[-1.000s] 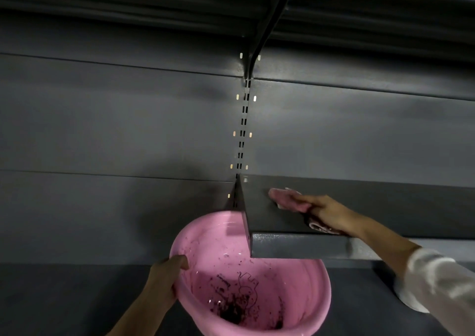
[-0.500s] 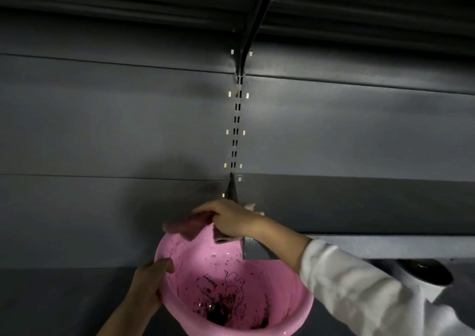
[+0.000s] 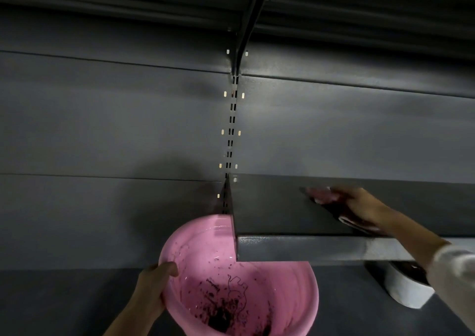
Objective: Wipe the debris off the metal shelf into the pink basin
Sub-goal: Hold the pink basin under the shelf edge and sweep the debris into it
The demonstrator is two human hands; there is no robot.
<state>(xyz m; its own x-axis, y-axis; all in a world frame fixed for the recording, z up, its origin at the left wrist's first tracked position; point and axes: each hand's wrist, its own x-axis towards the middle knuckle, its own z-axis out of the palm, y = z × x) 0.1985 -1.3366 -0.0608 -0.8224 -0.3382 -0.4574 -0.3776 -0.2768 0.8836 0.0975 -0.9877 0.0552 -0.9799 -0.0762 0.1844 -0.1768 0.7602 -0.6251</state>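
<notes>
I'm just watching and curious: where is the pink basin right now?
In the head view the pink basin sits low and centre, tucked under the left end of the metal shelf. The left hand grips its left rim.

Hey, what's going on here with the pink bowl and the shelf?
A person is cleaning a metal shelf. The right hand presses a pink cloth flat on the shelf top, some way in from its left end. The left hand grips the rim of a pink basin held just below that end, ready to catch what gets swept off. Dark debris already lies in the bottom of the basin. A white container sits under the shelf to the right.
</notes>
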